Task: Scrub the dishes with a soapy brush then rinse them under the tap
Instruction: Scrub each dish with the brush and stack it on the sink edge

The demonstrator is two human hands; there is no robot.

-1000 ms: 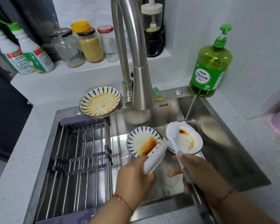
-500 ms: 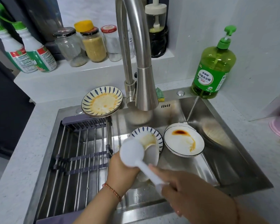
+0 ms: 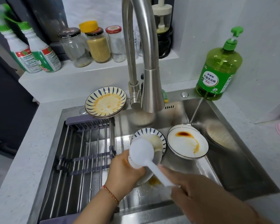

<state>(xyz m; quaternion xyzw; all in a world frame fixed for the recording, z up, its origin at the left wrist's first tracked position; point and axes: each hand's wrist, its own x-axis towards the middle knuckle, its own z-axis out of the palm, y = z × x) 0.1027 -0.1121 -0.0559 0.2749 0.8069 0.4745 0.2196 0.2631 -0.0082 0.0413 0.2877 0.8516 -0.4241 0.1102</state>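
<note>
Left hand (image 3: 123, 173) is gripping a tilted stained dish (image 3: 149, 172); right hand (image 3: 199, 196) is gripping the dish brush (image 3: 142, 152), which should be pressing in firm circles.

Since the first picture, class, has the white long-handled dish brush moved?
Yes. The white long-handled dish brush has gone leftward, off the white black-rimmed plate and onto the dish that the left hand holds.
</note>
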